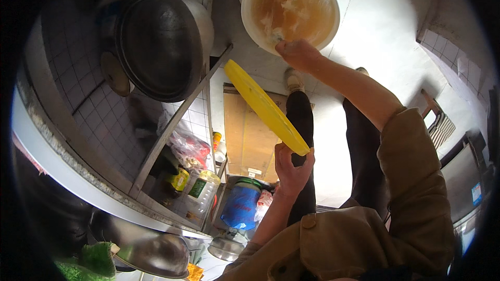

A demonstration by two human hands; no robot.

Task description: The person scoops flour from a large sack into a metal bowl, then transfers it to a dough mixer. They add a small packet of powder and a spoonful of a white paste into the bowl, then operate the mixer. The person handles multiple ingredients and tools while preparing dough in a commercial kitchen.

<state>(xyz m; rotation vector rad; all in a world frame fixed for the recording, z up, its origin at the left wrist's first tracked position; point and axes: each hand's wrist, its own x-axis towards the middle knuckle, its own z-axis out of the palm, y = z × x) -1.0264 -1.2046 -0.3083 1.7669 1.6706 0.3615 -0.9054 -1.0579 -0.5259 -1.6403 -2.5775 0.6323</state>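
My left hand (292, 169) grips the lower end of a round, shallow yellow plastic piece (265, 107), perhaps a lid or basin. It is tilted and seen nearly edge-on, so its inner face is hidden. My right hand (300, 54) is at the near rim of a white plastic bucket (246, 21). Brownish, cloudy liquid (289, 6) with whitish streaks shows inside. The fingers are closed around a small greyish object (277, 36) at the liquid's edge; most of it is covered, and its kind is unclear.
A large dark pot (160, 47) stands left within a metal-framed, tiled shelf (179, 103). Below are a clear plastic jar (203, 191) and a blue bag-wrapped container (242, 205). A cardboard sheet (246, 132) lies by my foot. Steel bowls (156, 253) are lower left; a small stool (439, 123) is right.
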